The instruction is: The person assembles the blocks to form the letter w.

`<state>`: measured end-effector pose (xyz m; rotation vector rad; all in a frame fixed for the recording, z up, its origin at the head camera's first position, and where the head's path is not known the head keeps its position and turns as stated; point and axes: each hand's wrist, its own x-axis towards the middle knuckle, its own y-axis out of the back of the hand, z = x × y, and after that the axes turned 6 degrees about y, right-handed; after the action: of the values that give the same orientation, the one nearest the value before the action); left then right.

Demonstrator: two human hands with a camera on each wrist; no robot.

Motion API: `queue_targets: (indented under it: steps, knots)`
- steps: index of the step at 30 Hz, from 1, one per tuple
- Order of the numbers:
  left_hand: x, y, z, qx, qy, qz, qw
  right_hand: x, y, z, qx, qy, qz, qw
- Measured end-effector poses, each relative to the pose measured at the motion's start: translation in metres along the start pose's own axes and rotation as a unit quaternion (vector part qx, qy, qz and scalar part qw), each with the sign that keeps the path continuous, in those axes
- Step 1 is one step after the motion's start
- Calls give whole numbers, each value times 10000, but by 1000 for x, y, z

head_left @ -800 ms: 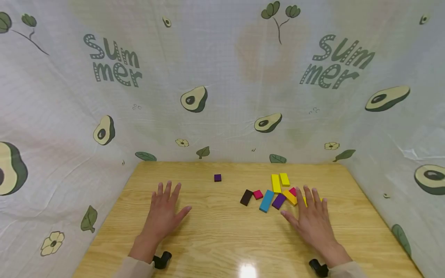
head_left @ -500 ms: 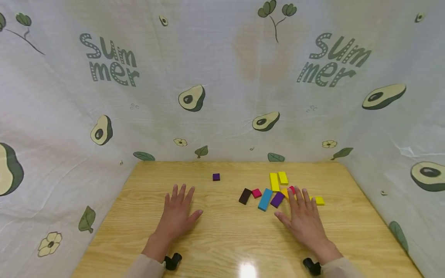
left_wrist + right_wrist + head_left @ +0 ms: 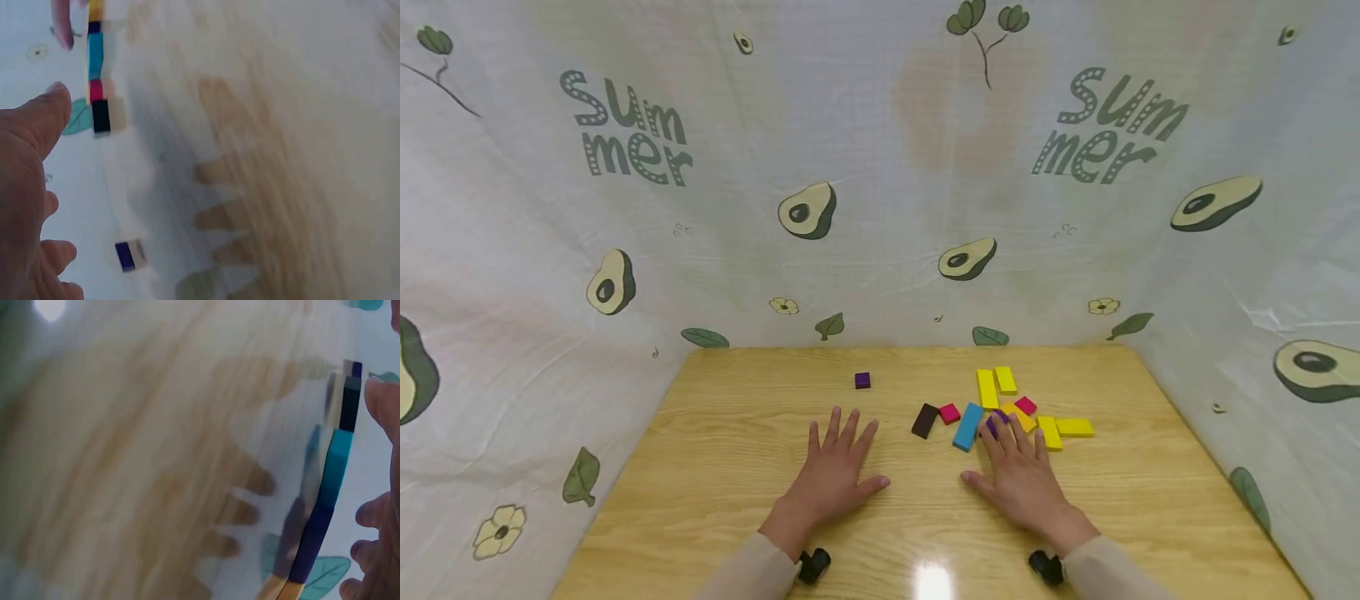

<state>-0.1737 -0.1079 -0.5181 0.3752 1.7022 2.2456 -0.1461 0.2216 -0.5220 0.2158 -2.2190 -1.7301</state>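
My left hand [image 3: 832, 475] hovers palm down over the wooden table with fingers spread, holding nothing. My right hand [image 3: 1021, 477] is likewise spread; its fingertips overlap the purple block [image 3: 996, 423] in the head view and partly hide it. Beside it lie a blue block [image 3: 967, 427], a pink block [image 3: 950, 413] and a black block [image 3: 925, 421]. An orange block [image 3: 1019, 417], a second pink block [image 3: 1026, 405] and several yellow blocks [image 3: 987, 389] lie around and beyond the right fingers. A small dark purple block [image 3: 862, 381] sits alone beyond the left hand.
The wooden table [image 3: 715, 467] is bordered at the back and sides by a pale cloth [image 3: 880, 167] printed with avocados and leaves. A black wrist mount [image 3: 814, 566] shows at the left cuff and another mount [image 3: 1046, 567] at the right.
Both hands have moved inward, closer together, still spread. The right hand has shifted left from over the yellow and orange blocks to the purple one. The view has shifted slightly; the blocks stay put.
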Motion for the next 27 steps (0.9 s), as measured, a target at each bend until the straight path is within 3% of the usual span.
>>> queue_targets:
  steps: [6,13,27]
  knots:
    - [0,-7,13,20,-203,-313,9993,5,-5,-9,207,305,-167,9992]
    - [0,-14,24,22,-326,-679,9972,3,-5,-15,-86,410,-364,9985]
    - [-4,-19,39,244,-832,-785,9931,-9,-9,-39,35,1211,-582,9909]
